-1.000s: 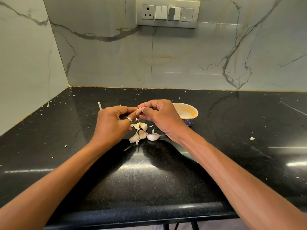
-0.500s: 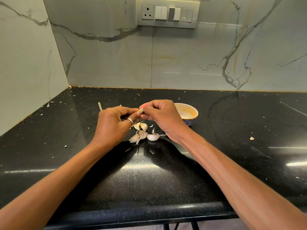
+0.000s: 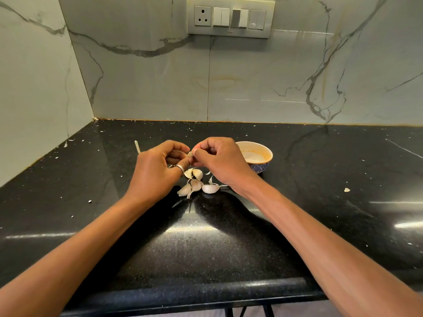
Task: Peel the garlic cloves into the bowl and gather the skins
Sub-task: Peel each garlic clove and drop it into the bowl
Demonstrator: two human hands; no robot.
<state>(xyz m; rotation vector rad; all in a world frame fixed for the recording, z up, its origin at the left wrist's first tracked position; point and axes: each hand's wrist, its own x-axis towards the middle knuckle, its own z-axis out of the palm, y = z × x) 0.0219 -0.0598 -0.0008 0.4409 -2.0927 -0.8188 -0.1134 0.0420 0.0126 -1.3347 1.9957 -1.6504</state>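
My left hand [image 3: 158, 169], with a ring on one finger, and my right hand [image 3: 220, 161] meet above the black counter, and both pinch one small garlic clove [image 3: 190, 154] between their fingertips. Most of that clove is hidden by the fingers. Below the hands lie several unpeeled garlic cloves [image 3: 196, 184] in a loose cluster, with thin skin strips beside them. A small bowl [image 3: 263, 148], cream inside and blue-patterned outside, stands just right of my right hand; I see no cloves in the part of it that shows.
The black counter [image 3: 320, 179] carries scattered white skin flecks, a larger flake [image 3: 347, 190] at the right and a white stick-like piece [image 3: 137, 147] left of my left hand. Marble walls close the back and left. The counter's front edge runs near my forearms.
The fingertips have shifted slightly around the clove; less of it shows between them than a second ago. Hands, bowl and loose cloves stay where they were.
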